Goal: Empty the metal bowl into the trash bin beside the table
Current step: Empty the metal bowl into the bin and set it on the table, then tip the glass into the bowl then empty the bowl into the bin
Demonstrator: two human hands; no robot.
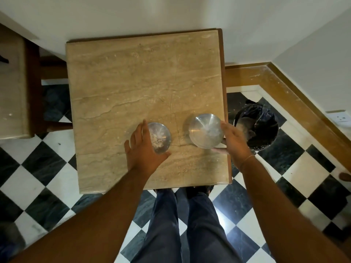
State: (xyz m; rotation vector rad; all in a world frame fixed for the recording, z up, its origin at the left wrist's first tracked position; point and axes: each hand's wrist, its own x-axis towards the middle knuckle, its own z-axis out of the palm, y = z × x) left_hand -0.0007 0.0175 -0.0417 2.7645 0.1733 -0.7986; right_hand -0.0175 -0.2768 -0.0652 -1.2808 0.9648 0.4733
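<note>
Two metal bowls are at the near side of the beige stone table [133, 82]. The left metal bowl [160, 137] rests on the table with whitish crumbs inside. My left hand [141, 149] curves around its left and near rim, fingers spread. The right metal bowl [206, 130] looks larger and slightly lifted or tilted near the table's right edge. My right hand [232, 138] grips its right rim. The trash bin [266, 128], lined with a dark bag, stands on the floor just right of the table.
A black-and-white checkered floor surrounds the table. A wooden skirting runs along the right wall, with a wall socket [340, 118]. Another stone-topped piece of furniture [13, 88] stands at the left. My legs are at the table's near edge.
</note>
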